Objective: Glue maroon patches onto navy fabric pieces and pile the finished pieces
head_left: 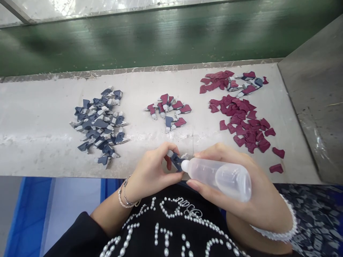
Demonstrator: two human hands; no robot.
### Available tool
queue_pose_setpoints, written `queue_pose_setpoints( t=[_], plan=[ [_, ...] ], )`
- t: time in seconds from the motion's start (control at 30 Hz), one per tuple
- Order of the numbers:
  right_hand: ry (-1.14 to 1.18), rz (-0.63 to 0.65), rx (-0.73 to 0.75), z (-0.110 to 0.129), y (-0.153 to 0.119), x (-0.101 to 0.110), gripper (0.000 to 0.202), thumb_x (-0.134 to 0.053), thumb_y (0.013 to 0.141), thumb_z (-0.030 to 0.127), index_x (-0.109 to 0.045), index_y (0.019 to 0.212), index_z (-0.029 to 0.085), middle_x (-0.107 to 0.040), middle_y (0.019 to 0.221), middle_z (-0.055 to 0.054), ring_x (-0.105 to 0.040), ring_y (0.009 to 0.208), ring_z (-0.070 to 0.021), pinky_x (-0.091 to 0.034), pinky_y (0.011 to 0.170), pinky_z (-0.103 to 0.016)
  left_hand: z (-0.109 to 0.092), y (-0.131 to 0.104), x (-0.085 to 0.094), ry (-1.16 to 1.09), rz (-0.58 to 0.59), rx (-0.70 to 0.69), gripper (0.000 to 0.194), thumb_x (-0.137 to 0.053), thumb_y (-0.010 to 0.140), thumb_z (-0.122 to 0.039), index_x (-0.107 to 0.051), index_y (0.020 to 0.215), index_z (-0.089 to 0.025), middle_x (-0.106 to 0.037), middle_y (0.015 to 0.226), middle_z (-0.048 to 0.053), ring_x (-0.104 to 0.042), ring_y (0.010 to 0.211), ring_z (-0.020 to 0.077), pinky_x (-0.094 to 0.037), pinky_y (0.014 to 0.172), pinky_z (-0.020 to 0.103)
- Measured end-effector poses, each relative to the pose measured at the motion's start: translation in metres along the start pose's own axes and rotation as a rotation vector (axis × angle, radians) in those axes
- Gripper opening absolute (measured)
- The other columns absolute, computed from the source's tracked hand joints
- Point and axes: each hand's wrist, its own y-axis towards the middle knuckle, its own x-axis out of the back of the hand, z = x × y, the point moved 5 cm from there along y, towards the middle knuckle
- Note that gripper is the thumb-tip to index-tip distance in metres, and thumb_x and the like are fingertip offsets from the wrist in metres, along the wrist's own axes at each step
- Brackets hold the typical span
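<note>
Near the bench's front edge, my left hand [158,166] pinches a small dark blue and grey plastic part [176,160] between thumb and fingers. My right hand [230,178] is wrapped round a translucent squeeze bottle [214,175], tipped with its white nozzle against or just over that part; exact contact cannot be made out. Clear liquid shows inside the bottle. Beyond my hands lies a small group of similar parts [175,105], most with maroon faces. A big heap of blue and grey parts [99,123] is to the left, and loose maroon pieces [243,123] are spread on the right.
The pale bench [48,125] has a green belt [139,39] along its far side. A metal panel [318,100] closes off the right. Below the front edge are a blue bin [29,214] at left and many dark pieces [317,217] at right.
</note>
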Motion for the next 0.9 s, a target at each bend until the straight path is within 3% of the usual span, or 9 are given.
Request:
queue_pose_setpoints(
  t=[0.33, 0.9],
  plan=[
    [-0.056, 0.063, -0.003, 0.0033, -0.0029, 0.0015, 0.017, -0.074, 0.083, 0.026, -0.058, 0.088, 0.023, -0.065, 0.072, 0.006, -0.058, 0.054, -0.0106, -0.044, 0.048, -0.024, -0.0007, -0.0021, 0.0047, 0.019, -0.054, -0.012, 0.040, -0.074, 0.072, -0.013, -0.051, 0.102, -0.025, -0.061, 0.090, -0.004, -0.056, 0.066, 0.0086, -0.048, 0.061, 0.023],
    [-0.034, 0.015, -0.023, 0.0040, -0.0008, 0.0015, 0.022, -0.079, 0.078, 0.030, -0.060, 0.089, 0.026, -0.068, 0.077, 0.006, -0.064, 0.060, -0.0145, -0.049, 0.053, -0.027, -0.0035, -0.0016, 0.0011, 0.051, 0.021, -0.032, 0.040, -0.077, 0.072, -0.017, -0.051, 0.100, -0.026, -0.058, 0.078, -0.006, -0.056, 0.063, 0.0094, -0.045, 0.060, 0.022]
  ],
)
